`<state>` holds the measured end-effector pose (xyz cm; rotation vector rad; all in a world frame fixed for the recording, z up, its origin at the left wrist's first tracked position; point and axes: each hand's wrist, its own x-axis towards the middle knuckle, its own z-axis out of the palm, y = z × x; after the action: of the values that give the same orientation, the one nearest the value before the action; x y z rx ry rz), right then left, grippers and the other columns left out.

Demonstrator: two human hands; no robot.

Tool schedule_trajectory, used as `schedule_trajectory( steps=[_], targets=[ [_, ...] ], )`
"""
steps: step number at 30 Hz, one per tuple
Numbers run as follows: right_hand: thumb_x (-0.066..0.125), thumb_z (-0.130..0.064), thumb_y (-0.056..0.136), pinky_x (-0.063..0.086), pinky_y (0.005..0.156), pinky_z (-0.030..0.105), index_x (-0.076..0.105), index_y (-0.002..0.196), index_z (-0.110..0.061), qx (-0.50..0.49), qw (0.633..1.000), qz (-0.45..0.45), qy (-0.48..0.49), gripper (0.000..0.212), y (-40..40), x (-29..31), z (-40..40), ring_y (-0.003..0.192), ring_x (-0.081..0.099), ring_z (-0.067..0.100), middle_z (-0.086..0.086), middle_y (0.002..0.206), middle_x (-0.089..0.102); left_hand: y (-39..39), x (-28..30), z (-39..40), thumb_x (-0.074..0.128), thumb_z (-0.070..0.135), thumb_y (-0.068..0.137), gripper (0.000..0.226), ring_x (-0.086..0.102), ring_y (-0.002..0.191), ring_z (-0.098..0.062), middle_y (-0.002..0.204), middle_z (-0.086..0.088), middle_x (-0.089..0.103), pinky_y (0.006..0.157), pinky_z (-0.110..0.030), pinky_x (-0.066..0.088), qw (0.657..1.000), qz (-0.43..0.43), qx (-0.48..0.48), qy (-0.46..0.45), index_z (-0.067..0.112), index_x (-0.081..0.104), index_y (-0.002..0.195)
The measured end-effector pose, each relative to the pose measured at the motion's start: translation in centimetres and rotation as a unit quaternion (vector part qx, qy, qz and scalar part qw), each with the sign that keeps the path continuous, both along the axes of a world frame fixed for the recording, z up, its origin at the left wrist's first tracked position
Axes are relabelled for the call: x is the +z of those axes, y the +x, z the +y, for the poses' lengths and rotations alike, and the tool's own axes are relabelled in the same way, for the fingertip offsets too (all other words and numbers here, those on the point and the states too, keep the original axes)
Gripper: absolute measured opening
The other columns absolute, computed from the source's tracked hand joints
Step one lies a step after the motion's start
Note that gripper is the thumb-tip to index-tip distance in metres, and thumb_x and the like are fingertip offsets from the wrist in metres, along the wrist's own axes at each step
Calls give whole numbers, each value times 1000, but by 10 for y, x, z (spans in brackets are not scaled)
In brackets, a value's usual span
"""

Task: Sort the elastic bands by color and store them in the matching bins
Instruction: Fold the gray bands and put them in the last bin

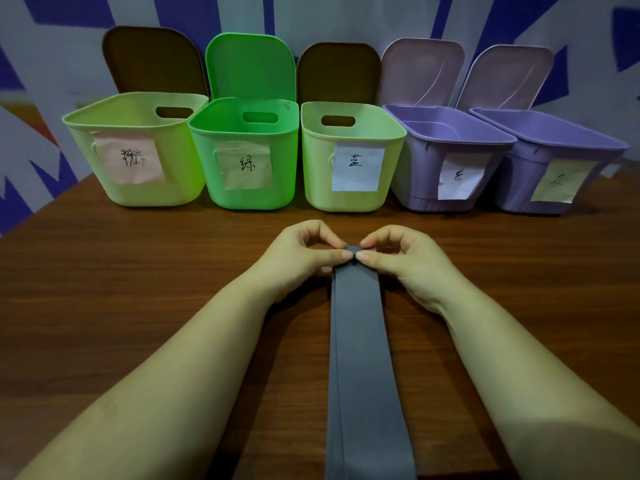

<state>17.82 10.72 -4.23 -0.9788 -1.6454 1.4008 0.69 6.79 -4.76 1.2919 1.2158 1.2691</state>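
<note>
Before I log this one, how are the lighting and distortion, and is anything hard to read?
Head view: dim, with a greenish cast; wide-angle bending tilts the outer bins outward; hands and grey band are sharp; the handwritten labels are legible in the middle, fainter on the right.

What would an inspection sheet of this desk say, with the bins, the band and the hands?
Surface: brown wooden table.
Job's things: grey elastic band flat, running toward the person; five open bins in a row, each with a paper label: pale green bin, bright green bin, second pale green bin, purple bin, second purple bin.
Clutter: nothing seen.
Hands: left hand and right hand pinch the band's far end.
Cables: nothing seen.
Surroundings: blue and white patterned wall.
</note>
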Motion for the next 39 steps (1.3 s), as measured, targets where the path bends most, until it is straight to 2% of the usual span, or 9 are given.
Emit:
schedule_trajectory(
  steps=[4,6,10,14,17,22,26,34,39],
  targets=[
    [69,-10,82,54,67,18,63,98,-17,20,999,-6,-33,19,0,-2,3,84,65,12,5,93,65,0,1,0,68,-6,78,25,64,73,-13,85,-1,68,61,-21,50,1000,-12,-11,5,13,53,71],
    [68,-14,84,55,64,20,65,99,-14,27,998,-21,-47,16,2,1,3,79,69,11,6,90,70,-1,1,0,66,-8,78,27,63,70,-11,85,-1,68,60,-21,50,1000,-16,-11,10,13,51,71],
    [68,-5,82,53,57,18,66,91,-11,36,999,9,-36,11,4,3,2,66,67,10,5,76,68,1,4,-1,67,-7,78,27,61,64,-8,85,1,64,58,-20,49,1000,-30,-2,6,15,53,79],
    [69,3,77,51,57,16,64,90,-12,44,999,21,-20,21,6,3,2,69,67,8,5,82,68,-1,4,0,69,-1,77,32,64,88,-12,99,0,63,79,-31,52,999,-25,-16,-39,21,57,97],
    [70,5,75,54,63,20,64,87,-14,47,998,26,-14,23,8,3,0,75,67,12,5,84,67,-3,5,-3,70,3,78,32,66,88,-12,102,-5,61,74,-23,56,997,-27,-34,-70,19,56,102],
    [69,8,75,54,61,20,61,86,-13,45,997,59,-21,25,6,4,-4,73,66,9,5,87,64,0,9,-10,69,0,79,21,62,75,-12,92,-12,53,61,-19,54,999,-5,-23,-33,13,58,92],
    [65,11,77,53,58,18,58,86,-13,54,995,80,-38,27,4,8,-7,74,65,10,7,90,59,3,11,-13,69,-4,77,26,59,66,-6,86,-4,53,57,-17,50,1000,4,-9,13,18,58,86],
    [63,16,76,56,65,20,55,84,-14,53,994,78,-48,32,5,8,-9,83,61,16,7,91,55,7,12,-17,68,-9,75,31,58,75,-15,94,-5,53,59,-20,52,1000,-18,-14,-4,21,62,80],
    [58,16,79,56,65,21,55,88,-13,74,986,106,-104,31,4,10,-11,81,63,16,10,94,57,8,12,-19,71,-10,70,37,59,86,-26,97,-10,56,71,-34,51,1000,-31,4,0,27,68,68]
  ],
)
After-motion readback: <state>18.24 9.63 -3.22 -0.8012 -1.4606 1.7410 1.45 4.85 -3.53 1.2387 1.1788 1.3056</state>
